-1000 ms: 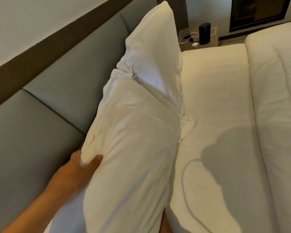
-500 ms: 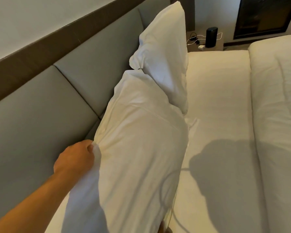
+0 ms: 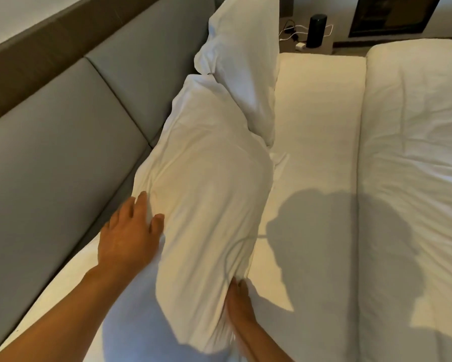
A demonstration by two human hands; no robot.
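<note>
A white pillow point(image 3: 206, 205) stands on edge on the bed, leaning toward the grey padded headboard point(image 3: 62, 142). My left hand point(image 3: 128, 236) lies against its left side with fingers spread and straight. My right hand point(image 3: 239, 307) presses into the pillow's lower right edge, fingers fairly straight and pointing up; it is blurred and partly sunk in the fabric. A second white pillow point(image 3: 245, 64) stands upright behind the first and touches it.
The white mattress sheet point(image 3: 316, 152) runs along the right of the pillows, with a folded white duvet point(image 3: 415, 158) beyond it. At the far end a bedside table point(image 3: 324, 48) carries a black cylinder point(image 3: 315, 30), cables and a small white plug.
My left hand has let go of the pillow's pinched edge and now lies flat on its side. My right hand has come into view at the pillow's lower right. The view has moved closer.
</note>
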